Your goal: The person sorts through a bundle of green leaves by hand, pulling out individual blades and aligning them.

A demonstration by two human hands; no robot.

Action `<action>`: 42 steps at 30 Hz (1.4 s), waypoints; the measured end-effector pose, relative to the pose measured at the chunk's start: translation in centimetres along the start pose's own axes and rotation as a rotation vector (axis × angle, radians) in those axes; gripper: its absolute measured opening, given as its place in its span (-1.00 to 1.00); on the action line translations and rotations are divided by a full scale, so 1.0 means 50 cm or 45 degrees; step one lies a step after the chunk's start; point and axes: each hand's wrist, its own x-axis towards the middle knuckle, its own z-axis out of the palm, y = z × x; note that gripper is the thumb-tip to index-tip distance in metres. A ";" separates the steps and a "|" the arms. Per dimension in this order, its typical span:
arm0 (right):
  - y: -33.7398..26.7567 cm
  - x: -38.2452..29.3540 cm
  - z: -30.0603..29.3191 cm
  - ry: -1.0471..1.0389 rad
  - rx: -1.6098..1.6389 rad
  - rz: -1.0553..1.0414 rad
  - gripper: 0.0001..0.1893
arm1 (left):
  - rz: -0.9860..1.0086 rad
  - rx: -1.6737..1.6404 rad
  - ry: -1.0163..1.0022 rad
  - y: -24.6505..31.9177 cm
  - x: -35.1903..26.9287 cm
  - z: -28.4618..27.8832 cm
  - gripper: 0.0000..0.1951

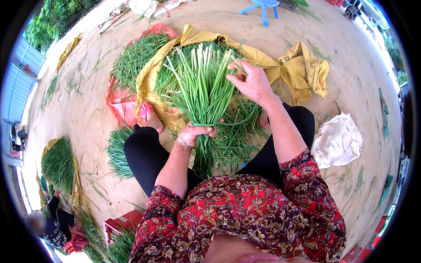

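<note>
A thick bunch of long green leafy stalks, pale at the cut ends, stands fanned out in front of me with those ends away from my body. My left hand grips its narrow middle, where a green strand wraps around it. At the upper right of the bunch, my right hand pinches a few pale stalk ends between thumb and fingers. Behind the bunch, more greens lie on an opened yellow woven sack. Loose green leaves are strewn on the ground between my legs.
Greens on a red sack lie at the upper left. A crumpled yellow sack and a white sack lie to the right. A blue stool stands at the far edge. A red crate and another person are lower left.
</note>
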 end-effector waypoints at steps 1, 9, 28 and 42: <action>-0.013 0.000 0.000 -0.029 -0.347 -0.041 -0.71 | -0.002 0.019 0.002 -0.002 -0.002 -0.002 -0.38; 0.023 0.006 -0.018 -0.352 -0.456 0.019 -0.70 | -0.014 0.082 -0.069 -0.005 -0.004 -0.019 -0.38; 0.073 -0.008 -0.090 -0.276 0.402 0.087 -0.81 | 0.149 0.001 0.133 0.004 -0.010 -0.035 -0.53; 0.066 -0.006 0.065 -0.239 0.267 0.074 -0.79 | 0.046 0.115 0.092 -0.001 -0.023 -0.027 -0.46</action>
